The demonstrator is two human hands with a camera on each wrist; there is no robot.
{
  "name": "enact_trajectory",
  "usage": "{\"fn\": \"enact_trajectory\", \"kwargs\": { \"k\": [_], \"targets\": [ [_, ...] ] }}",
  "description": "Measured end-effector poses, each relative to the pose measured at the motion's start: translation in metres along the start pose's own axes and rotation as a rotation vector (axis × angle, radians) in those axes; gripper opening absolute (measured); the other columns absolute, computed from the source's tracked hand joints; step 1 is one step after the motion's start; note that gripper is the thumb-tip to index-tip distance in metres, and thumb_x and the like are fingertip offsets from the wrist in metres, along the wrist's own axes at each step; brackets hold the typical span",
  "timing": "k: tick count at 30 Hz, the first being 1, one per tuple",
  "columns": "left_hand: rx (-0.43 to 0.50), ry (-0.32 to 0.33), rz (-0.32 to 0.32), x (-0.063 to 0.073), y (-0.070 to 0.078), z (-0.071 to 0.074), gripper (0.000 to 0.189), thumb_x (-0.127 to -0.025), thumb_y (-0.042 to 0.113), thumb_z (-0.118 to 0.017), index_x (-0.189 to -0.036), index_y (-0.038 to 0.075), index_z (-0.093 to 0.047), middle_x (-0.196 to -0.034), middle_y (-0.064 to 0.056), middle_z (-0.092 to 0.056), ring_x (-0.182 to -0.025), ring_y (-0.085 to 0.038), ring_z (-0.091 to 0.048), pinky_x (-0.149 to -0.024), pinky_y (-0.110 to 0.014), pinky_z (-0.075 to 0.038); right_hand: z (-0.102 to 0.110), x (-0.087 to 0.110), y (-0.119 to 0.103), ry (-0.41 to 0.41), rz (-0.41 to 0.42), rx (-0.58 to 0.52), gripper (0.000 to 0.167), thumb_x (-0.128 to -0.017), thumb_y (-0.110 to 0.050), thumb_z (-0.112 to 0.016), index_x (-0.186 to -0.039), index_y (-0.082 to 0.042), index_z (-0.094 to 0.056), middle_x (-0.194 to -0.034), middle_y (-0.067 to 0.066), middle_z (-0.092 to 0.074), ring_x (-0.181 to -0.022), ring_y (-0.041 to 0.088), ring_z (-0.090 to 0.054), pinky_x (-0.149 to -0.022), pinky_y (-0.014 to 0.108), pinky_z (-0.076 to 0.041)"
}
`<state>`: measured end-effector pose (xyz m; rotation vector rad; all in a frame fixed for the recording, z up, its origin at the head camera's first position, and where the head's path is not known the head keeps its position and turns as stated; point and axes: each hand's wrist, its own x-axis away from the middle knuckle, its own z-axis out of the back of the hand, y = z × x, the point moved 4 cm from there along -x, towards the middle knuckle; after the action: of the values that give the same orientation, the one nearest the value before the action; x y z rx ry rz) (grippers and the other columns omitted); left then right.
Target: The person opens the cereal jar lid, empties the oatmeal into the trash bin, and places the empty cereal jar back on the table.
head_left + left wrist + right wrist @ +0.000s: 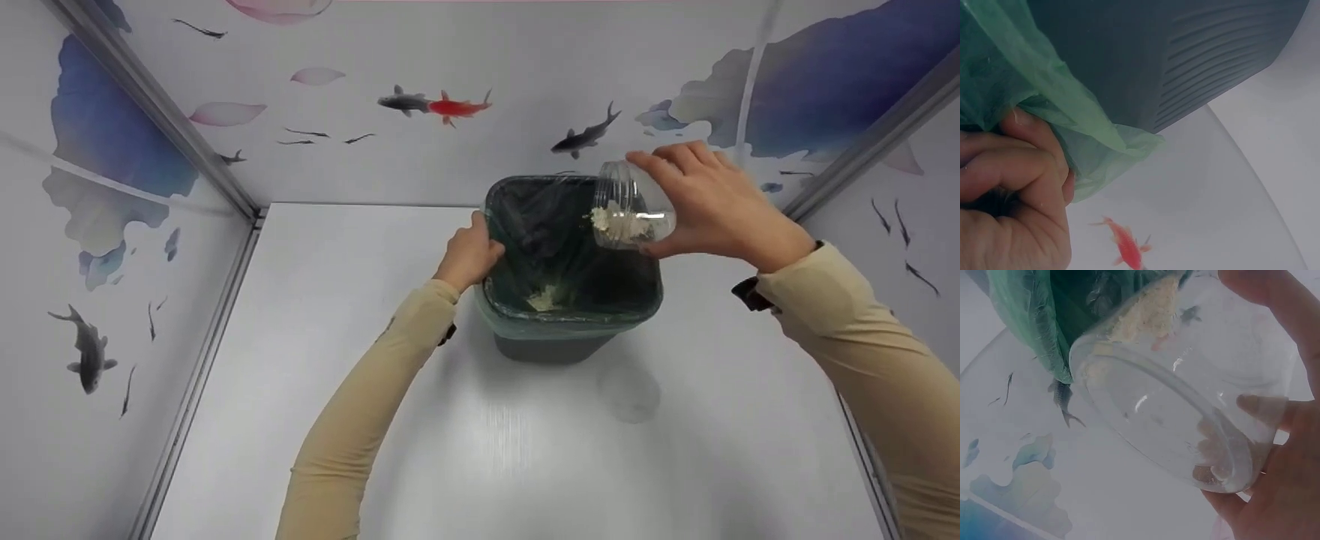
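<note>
A dark bin (551, 350) lined with a green plastic bag (577, 330) stands on the white table. My left hand (469, 251) grips its left rim, and the left wrist view shows the curled fingers (1039, 135) on the bag's overhanging edge. Tipped on its side over the bin's right part is a clear plastic jar (630, 184), held around its body by my right hand (712, 206). Pale crumbly bits (1151, 312) lie along the jar's lower wall, towards its mouth. A small heap of similar pale crumbs (546, 298) is inside the bag.
A faint clear round disc (628, 394) lies on the white table (360, 300) in front of the bin. Panels printed with fish and petals stand behind the table (465, 45) and at both sides, joined by metal posts (202, 142).
</note>
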<state>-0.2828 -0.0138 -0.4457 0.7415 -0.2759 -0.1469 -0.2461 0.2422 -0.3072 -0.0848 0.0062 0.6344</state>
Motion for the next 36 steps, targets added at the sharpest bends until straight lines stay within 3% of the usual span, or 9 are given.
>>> {"fn": "enact_trajectory", "kwargs": {
  "k": [4, 13, 26, 36],
  "targets": [
    [0.000, 0.009, -0.011, -0.0001, 0.0004, 0.0000, 0.053, -0.095, 0.010, -0.050, -0.141, -0.010, -0.030, -0.068, -0.002, -0.043, -0.054, -0.015, -0.042, -0.051, -0.028, -0.039, 0.0017, -0.0008, 0.0011, -0.021, -0.020, 0.005, 0.107, -0.061, -0.034, -0.089, -0.148, -0.006, -0.034, -0.128, 0.026, -0.044, -0.117, 0.045, -0.037, -0.093, 0.063, -0.031],
    [-0.015, -0.002, 0.004, -0.0009, -0.0001, 0.0018, 0.064, -0.094, 0.009, -0.049, -0.147, -0.010, -0.019, -0.066, -0.003, -0.043, -0.053, -0.016, -0.041, -0.052, -0.029, -0.038, -0.0006, 0.0000, 0.0019, -0.020, -0.013, 0.025, 0.105, -0.060, -0.036, -0.089, -0.146, -0.006, -0.036, -0.124, 0.026, -0.046, -0.115, 0.046, -0.038, -0.092, 0.062, -0.030],
    [0.002, 0.006, 0.020, 0.0000, -0.0030, 0.0012, 0.059, -0.094, 0.009, -0.050, -0.144, -0.010, -0.026, -0.072, -0.005, -0.047, -0.057, -0.016, -0.046, -0.052, -0.028, -0.042, 0.0018, 0.0003, -0.0002, 0.021, -0.020, 0.026, 0.104, -0.060, -0.038, -0.088, -0.145, -0.006, -0.038, -0.124, 0.026, -0.046, -0.114, 0.045, -0.038, -0.089, 0.061, -0.031],
    [0.012, 0.013, -0.008, 0.0013, -0.0018, 0.0019, 0.058, -0.094, 0.009, -0.051, -0.144, -0.010, -0.026, -0.069, -0.003, -0.045, -0.056, -0.015, -0.044, -0.052, -0.028, -0.041, -0.0048, 0.0040, 0.0031, 0.022, -0.051, 0.006, 0.102, -0.060, -0.039, -0.088, -0.144, -0.007, -0.039, -0.125, 0.026, -0.046, -0.114, 0.045, -0.039, -0.091, 0.061, -0.031]
  ]
}}
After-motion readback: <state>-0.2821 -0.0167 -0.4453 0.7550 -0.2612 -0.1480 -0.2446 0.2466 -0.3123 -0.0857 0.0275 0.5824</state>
